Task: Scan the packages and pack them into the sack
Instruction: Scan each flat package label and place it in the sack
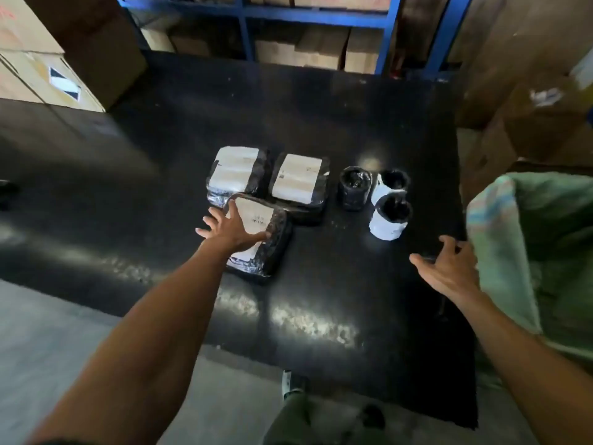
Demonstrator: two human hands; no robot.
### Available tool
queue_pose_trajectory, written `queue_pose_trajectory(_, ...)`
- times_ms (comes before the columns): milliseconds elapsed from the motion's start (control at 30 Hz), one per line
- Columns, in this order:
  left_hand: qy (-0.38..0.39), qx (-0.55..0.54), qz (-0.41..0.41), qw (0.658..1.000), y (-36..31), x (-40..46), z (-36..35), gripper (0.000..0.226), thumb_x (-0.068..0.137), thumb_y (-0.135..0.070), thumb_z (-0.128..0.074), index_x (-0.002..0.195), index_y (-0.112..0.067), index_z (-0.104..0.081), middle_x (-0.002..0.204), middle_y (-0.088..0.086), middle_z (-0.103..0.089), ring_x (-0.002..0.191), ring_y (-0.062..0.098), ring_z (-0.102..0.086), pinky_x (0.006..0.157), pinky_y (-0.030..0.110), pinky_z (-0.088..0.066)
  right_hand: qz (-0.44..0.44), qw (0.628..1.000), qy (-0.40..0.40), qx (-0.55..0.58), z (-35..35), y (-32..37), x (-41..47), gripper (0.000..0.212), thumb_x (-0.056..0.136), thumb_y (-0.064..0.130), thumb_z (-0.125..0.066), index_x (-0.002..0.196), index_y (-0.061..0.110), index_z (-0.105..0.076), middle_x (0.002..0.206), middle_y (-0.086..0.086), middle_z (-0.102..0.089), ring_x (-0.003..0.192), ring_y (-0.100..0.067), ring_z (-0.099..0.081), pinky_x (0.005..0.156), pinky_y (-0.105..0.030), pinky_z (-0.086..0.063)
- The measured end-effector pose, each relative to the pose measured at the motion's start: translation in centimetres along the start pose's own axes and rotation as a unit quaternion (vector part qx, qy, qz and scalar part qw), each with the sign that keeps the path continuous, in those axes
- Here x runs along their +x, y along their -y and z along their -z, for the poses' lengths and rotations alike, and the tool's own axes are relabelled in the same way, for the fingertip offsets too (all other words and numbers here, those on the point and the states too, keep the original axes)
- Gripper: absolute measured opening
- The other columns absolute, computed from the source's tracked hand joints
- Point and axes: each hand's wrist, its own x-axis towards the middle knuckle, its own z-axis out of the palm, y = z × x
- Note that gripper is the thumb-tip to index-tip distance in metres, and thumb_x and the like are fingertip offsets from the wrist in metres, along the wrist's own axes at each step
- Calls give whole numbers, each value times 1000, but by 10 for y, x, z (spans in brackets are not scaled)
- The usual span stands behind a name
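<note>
Three flat black-wrapped packages with white labels lie on the black table (160, 149). My left hand (232, 228) lies spread on the nearest package (266, 242), fingers straight. Two more flat packages sit behind it, one at the left (236, 175) and one at the right (300, 183). Three small round black parcels stand to the right: one all black (354, 187), two with white wrap (390, 184) (391, 216). My right hand (444, 268) hovers over the table's right edge with fingers loosely curled, holding nothing, beside the green woven sack (519, 252).
Cardboard boxes are stacked at the left (41, 69) and right (539, 117). A blue metal shelf (388, 33) with more boxes stands behind the table. A dark object (8, 191) sits at the table's far left edge. Grey floor shows below.
</note>
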Motion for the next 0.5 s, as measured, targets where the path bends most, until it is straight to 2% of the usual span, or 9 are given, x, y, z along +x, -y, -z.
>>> queue_pose_trajectory(100, 45, -33, 2, 998, 6, 10, -3, 148, 53, -87, -71, 156, -30, 18, 162, 30, -1, 148, 50, -10, 115, 68, -16, -33, 999, -16, 9, -11, -6, 0, 82, 84, 49, -74, 148, 18, -34, 156, -18, -22, 137, -46, -34, 109, -54, -37)
queue_pose_trajectory(233, 61, -44, -23, 997, 16, 33, -5, 161, 33, -91, -75, 150, -42, 24, 157, 35, -20, 144, 53, -20, 115, 64, -21, -56, 998, -28, 13, -26, -11, 2, 82, 82, 44, -75, 147, 18, -32, 154, -20, -22, 134, -49, -38, 109, -56, -40)
queue_pose_trajectory(333, 73, -69, -38, 994, 20, 51, -8, 163, 19, -94, -73, 148, -47, 15, 152, 24, -41, 137, 50, -38, 117, 59, -27, -77, 996, -21, 31, -31, -14, 2, 81, 83, 40, -73, 148, 19, -29, 153, -20, -24, 131, -49, -42, 106, -54, -42)
queue_pose_trajectory(500, 60, -102, -60, 991, 21, 51, -6, 151, 21, -97, -69, 148, -48, -5, 137, 16, -57, 123, 47, -53, 110, 58, -39, -102, 994, 11, 47, -31, -16, 2, 78, 91, 26, -69, 152, 25, -21, 155, -22, -18, 118, -51, -54, 99, -50, -45)
